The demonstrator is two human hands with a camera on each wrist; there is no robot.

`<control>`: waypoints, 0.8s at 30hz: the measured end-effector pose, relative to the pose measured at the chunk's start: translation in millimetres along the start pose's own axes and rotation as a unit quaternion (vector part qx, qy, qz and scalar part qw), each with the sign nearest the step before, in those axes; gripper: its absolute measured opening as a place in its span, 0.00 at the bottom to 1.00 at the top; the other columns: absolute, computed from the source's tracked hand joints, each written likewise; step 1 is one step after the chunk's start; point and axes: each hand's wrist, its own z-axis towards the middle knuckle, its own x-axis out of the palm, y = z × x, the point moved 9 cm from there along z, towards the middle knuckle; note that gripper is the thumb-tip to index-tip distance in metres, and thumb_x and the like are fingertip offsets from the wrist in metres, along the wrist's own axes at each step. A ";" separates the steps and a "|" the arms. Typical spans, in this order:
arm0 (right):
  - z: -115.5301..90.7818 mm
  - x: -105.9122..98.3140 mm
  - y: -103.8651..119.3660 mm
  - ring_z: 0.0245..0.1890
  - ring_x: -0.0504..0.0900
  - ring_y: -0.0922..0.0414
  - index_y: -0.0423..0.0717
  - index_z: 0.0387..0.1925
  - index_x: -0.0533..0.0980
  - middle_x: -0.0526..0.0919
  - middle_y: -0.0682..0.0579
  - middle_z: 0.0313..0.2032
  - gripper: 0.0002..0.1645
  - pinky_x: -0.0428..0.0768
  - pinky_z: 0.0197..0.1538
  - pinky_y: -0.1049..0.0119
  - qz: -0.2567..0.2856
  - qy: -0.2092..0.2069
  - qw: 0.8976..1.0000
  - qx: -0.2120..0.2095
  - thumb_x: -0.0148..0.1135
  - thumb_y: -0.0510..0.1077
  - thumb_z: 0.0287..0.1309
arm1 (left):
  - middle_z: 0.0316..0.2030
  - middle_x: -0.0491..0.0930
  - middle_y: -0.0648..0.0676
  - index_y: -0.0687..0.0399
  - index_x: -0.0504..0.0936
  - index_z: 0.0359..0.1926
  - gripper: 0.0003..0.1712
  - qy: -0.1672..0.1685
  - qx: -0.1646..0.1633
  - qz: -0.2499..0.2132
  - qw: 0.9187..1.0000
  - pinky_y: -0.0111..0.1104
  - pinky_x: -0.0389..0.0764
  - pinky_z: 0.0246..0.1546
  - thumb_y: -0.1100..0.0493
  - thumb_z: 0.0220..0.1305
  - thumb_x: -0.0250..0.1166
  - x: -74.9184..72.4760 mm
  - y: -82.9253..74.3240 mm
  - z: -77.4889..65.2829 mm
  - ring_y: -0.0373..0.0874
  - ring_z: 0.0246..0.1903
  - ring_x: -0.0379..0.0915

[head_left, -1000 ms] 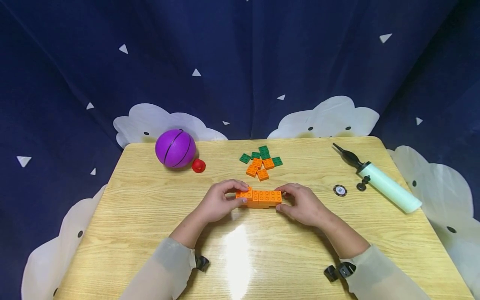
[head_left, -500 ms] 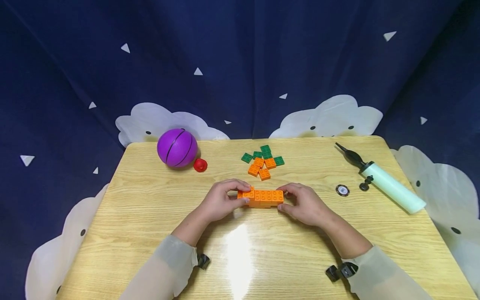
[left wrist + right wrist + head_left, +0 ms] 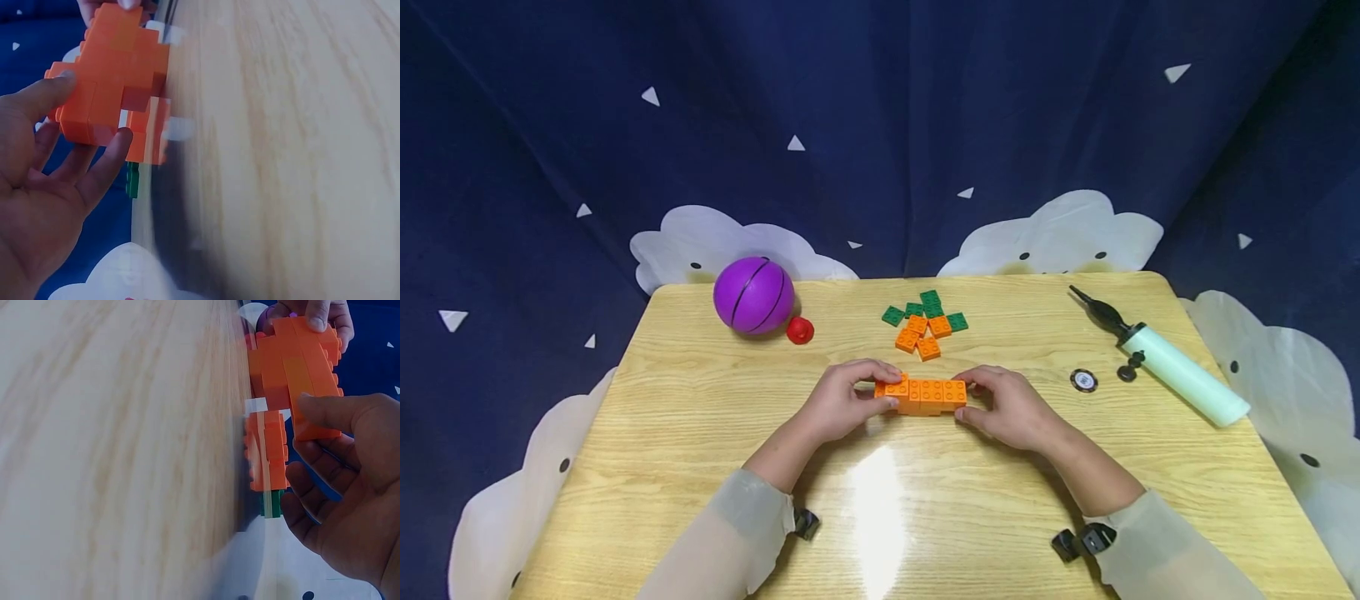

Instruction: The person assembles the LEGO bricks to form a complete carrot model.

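Between both hands stands a block of joined orange toy bricks, wider at the top than at its base, with one brick raised on its left end. My left hand pinches that left end, thumb on the near side and fingers behind. At the other end, the thumb and fingers of my right hand pinch the block. In the left wrist view the stepped underside of the orange bricks shows. The right wrist view has the right thumb flat against the orange side.
Behind the block lie several loose orange bricks and green bricks. A purple ball and a small red hat-like piece sit back left. To the right are a poker chip, a small black piece and a hand pump.
The whole head view has shifted slightly. Both hands keep their hold on the orange bricks, with no clear movement between them.
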 end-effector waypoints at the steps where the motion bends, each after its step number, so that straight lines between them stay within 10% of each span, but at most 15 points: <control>1: 0.3 0.3 -0.1 0.52 0.82 0.50 0.47 0.59 0.81 0.84 0.50 0.56 0.27 0.80 0.57 0.49 0.002 0.002 1.000 0.000 0.76 0.45 0.59 | 0.51 0.86 0.37 0.41 0.89 0.46 0.15 0.000 -0.005 -0.002 1.000 0.36 0.85 0.50 0.62 0.60 0.78 -0.3 1.1 -0.5 0.37 0.55 0.79; 15: 6.8 -1.4 -2.9 0.49 0.83 0.51 0.48 0.59 0.81 0.85 0.50 0.54 0.30 0.82 0.54 0.52 -0.002 0.035 0.999 -0.024 0.79 0.43 0.54 | 0.55 0.84 0.42 0.45 0.84 0.58 0.25 0.005 -0.024 -0.011 1.000 0.38 0.86 0.49 0.63 0.61 0.77 0.3 7.4 -2.1 0.45 0.56 0.79; 24: 21.0 -7.1 -9.3 0.46 0.83 0.54 0.42 0.57 0.81 0.87 0.51 0.50 0.22 0.83 0.51 0.55 0.034 0.031 0.998 -0.030 0.64 0.29 0.63 | 0.55 0.85 0.48 0.48 0.84 0.57 0.24 0.007 -0.031 -0.014 0.999 0.33 0.85 0.48 0.65 0.61 0.76 4.0 9.0 -1.4 0.46 0.56 0.80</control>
